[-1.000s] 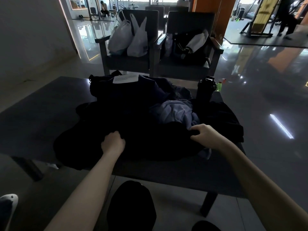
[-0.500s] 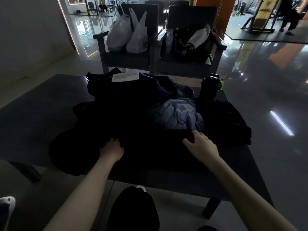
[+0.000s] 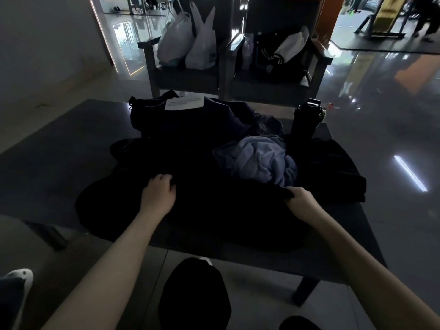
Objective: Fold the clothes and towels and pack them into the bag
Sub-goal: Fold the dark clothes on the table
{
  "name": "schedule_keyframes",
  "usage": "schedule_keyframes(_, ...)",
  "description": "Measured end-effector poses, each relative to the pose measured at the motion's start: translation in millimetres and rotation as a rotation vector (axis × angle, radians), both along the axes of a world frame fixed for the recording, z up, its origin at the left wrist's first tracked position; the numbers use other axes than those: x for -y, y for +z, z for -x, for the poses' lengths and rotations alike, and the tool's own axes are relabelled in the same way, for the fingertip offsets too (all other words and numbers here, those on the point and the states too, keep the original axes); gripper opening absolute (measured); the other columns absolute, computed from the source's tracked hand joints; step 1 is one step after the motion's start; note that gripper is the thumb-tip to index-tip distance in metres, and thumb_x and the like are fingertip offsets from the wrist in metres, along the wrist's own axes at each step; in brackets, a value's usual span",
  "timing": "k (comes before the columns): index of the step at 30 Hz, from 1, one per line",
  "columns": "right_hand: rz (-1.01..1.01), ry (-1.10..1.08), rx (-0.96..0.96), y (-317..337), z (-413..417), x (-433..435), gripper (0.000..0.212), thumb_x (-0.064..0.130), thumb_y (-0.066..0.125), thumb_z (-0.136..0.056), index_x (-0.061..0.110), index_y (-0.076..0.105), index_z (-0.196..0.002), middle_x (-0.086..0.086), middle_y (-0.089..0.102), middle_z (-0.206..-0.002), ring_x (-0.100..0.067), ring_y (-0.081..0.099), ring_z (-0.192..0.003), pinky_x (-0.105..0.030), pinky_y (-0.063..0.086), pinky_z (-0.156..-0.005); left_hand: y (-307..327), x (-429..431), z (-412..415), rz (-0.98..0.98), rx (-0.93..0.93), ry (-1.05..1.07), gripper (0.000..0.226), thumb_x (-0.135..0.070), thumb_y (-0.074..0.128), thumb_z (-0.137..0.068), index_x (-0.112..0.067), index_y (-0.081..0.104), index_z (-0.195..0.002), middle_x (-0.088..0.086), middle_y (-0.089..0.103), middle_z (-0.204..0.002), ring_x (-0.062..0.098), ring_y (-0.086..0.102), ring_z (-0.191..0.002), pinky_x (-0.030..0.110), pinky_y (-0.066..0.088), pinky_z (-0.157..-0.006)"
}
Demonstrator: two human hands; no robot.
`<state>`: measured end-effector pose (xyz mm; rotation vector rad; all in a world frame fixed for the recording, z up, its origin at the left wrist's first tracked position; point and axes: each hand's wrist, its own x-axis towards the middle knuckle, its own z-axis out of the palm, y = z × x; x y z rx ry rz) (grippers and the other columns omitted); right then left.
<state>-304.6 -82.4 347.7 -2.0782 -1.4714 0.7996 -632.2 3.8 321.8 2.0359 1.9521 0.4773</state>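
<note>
A large black garment (image 3: pixel 221 210) lies spread over the near half of the dark table (image 3: pixel 59 148). My left hand (image 3: pixel 159 196) rests on its left part with fingers curled into the cloth. My right hand (image 3: pixel 298 200) grips a fold of the same garment at its right side. Just beyond my right hand sits a crumpled pale blue towel (image 3: pixel 259 163). Behind it a dark bag (image 3: pixel 181 120) with a white paper label (image 3: pixel 184 103) stands at the table's far side. More black cloth (image 3: pixel 333 167) lies at the right.
A black bottle (image 3: pixel 307 117) stands at the far right of the table. Two dark armchairs (image 3: pixel 190 75) behind the table hold white plastic bags (image 3: pixel 190 44) and a dark bag. Glossy floor lies to the right. My knee (image 3: pixel 194 294) is under the near edge.
My left hand has moved forward onto the garment. My right hand has shifted right and taken hold of a fold of the black cloth.
</note>
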Motion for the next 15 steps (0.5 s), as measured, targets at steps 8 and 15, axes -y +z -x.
schedule_keyframes(8,-0.120,-0.090,-0.113,9,-1,28,0.033,0.012,0.052,-0.089,0.013,0.063,-0.119,-0.003,0.060,-0.108,-0.020,0.059,-0.102,-0.025,0.043,-0.081,33,29,-100,-0.072,-0.165,-0.566,0.071,-0.046,0.059,-0.088,-0.025,0.027,-0.149,-0.008,0.025,-0.156,0.012,0.020,-0.143,0.035,0.018,-0.117)
schedule_keyframes(15,-0.092,-0.011,0.144,-12,19,41,0.058,0.040,0.067,-0.082,0.011,0.048,-0.128,-0.008,0.065,-0.112,-0.027,0.058,-0.109,-0.038,0.041,-0.098,18,38,-149,0.078,-0.289,-0.615,0.072,-0.047,0.054,-0.090,-0.026,0.019,-0.151,-0.002,0.026,-0.155,0.015,0.013,-0.145,0.039,0.006,-0.118)
